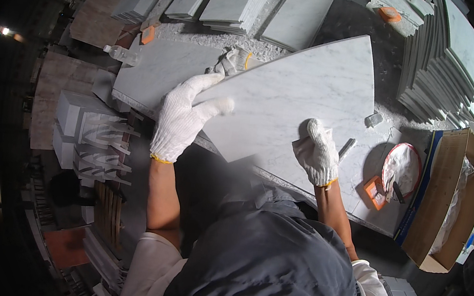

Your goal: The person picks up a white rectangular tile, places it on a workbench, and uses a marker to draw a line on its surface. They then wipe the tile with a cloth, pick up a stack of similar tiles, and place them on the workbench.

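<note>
A large white marble tile with grey veins [302, 91] lies turned at an angle on the worktable in front of me. My left hand [185, 113], in a white knit glove, is at the tile's left edge. Its fingers stretch along that edge and the thumb is spread over the face, slightly blurred. My right hand [319, 154], gloved the same way, is closed over the tile's near right part. A pale grey, cloth-like piece [303, 154] shows under its fingers; its exact kind is unclear. Beside that hand lies a small grey bar [347, 148].
A second marble slab [166, 73] lies at left, with a crumpled glove [232, 61] and a clear bottle [122, 55]. Tile stacks [448, 61] stand at far right and along the back. At right are a red-rimmed bowl [401, 170], an orange-framed item [374, 192] and an open cardboard box [448, 195].
</note>
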### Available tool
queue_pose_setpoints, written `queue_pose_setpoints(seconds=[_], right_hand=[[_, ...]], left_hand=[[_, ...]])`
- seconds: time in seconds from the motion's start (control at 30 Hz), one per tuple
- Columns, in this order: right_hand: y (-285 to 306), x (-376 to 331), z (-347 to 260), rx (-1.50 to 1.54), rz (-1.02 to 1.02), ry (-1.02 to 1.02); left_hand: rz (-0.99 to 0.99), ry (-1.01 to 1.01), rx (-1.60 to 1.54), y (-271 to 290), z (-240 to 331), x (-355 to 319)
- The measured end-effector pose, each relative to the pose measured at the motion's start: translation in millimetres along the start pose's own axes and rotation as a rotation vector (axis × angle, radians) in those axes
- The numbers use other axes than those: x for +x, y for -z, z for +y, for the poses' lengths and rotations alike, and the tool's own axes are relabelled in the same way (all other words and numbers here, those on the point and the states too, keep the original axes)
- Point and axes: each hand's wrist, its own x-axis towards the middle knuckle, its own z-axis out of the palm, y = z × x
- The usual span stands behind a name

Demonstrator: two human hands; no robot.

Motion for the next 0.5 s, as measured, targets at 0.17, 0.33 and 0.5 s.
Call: queue_pose_setpoints(seconds=[0.17, 0.33, 0.5], right_hand=[[5, 3, 0, 0.124, 0.010, -0.043], [0, 9, -13, -0.247, -0.017, 0.013], [-7, 14, -33, 0.191, 0.001, -0.007]], left_hand=[[0.137, 0.034, -0.076, -10, -9, 5], [0.241, 0.141, -0.582, -3, -37, 11], [0.056, -0.008, -1.130, -11, -78, -9]])
